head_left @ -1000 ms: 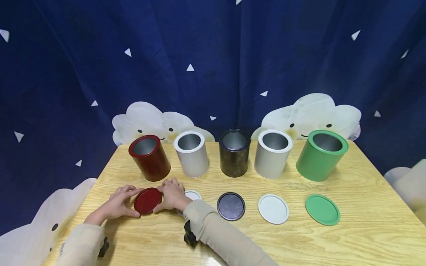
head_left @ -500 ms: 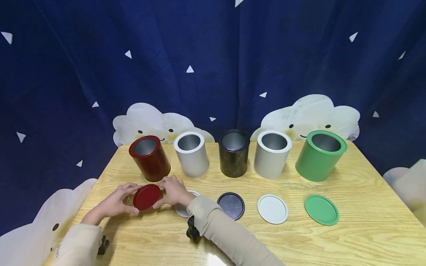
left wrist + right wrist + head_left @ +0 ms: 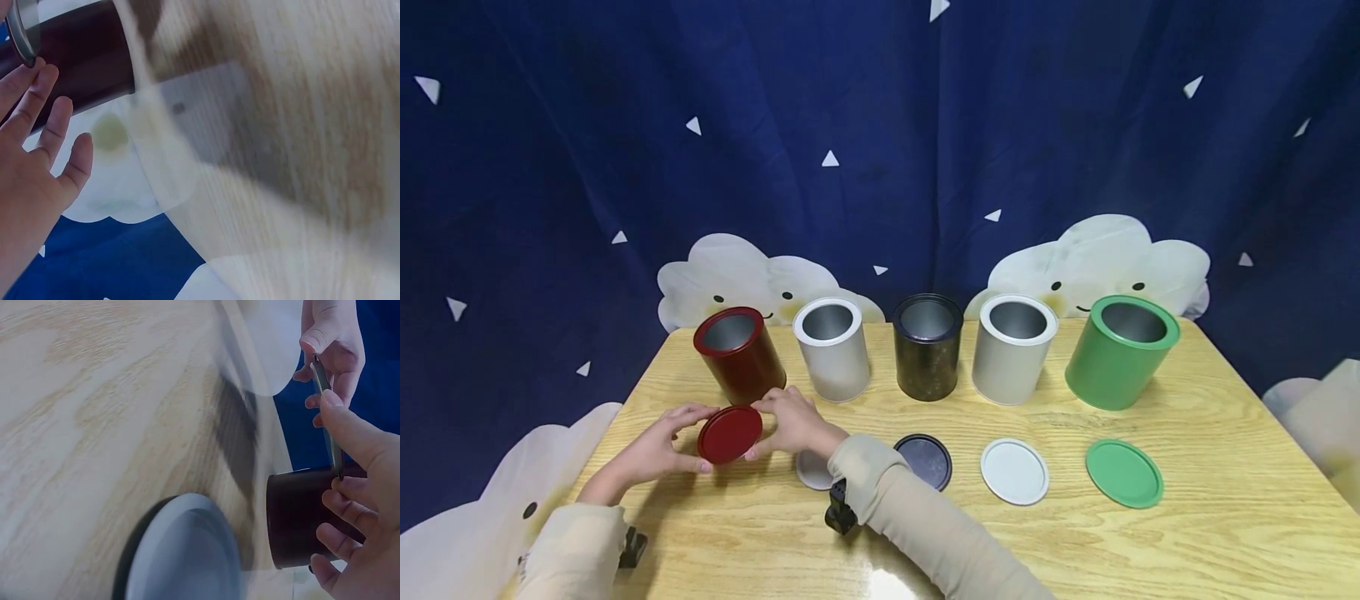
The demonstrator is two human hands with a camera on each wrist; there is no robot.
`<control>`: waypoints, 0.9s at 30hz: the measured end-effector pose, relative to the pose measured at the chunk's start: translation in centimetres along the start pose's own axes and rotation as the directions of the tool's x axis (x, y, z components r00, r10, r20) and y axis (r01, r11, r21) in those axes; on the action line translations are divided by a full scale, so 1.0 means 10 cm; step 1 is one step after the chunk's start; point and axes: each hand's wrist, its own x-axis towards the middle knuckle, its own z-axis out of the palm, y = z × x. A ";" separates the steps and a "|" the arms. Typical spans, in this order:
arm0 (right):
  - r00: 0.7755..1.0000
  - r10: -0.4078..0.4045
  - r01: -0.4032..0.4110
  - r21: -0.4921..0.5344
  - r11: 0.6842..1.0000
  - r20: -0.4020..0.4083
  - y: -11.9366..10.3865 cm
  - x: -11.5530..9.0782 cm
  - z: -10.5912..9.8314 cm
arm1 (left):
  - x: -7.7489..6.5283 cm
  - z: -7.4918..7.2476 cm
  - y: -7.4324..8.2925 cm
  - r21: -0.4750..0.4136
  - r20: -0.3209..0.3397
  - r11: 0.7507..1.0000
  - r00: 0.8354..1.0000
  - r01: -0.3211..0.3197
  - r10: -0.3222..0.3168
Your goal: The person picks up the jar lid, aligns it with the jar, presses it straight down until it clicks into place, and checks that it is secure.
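Note:
A round dark red lid (image 3: 730,435) is held between both hands in front of the red can (image 3: 742,358). My left hand (image 3: 658,450) pinches its left edge with thumb and fingers. At its right edge, my right hand (image 3: 797,427) grips the rim the same way. Seen edge-on in the right wrist view, the lid (image 3: 326,412) is raised off the wooden table. The red can stands upright, its mouth uncovered. Partly hidden behind my right wrist lies a white lid (image 3: 813,472).
Along the back stand a white can (image 3: 835,358), a black can (image 3: 927,358), another white can (image 3: 1011,362) and a green can (image 3: 1116,362), all uncovered. A black lid (image 3: 925,458), a white lid (image 3: 1015,472) and a green lid (image 3: 1124,473) lie on the table (image 3: 1225,517).
Both hands have lifted the red lid off the table and carried it slightly toward the red can. The cans and other lids have stayed where they were.

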 end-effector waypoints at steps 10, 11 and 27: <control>0.999 -0.025 0.027 0.048 0.998 -0.036 -0.02 -0.01 -0.08 | -0.01 -0.04 0.07 0.009 -0.073 0.999 0.996 -0.040 0.041; 0.999 -0.029 0.031 0.052 0.998 -0.041 -0.02 -0.01 -0.08 | -0.01 -0.05 0.08 0.016 -0.078 0.999 0.996 -0.039 0.040; 0.992 -0.103 0.110 0.090 0.990 -0.078 -0.04 0.01 -0.32 | 0.00 -0.14 0.17 0.074 -0.182 0.992 0.977 -0.101 0.112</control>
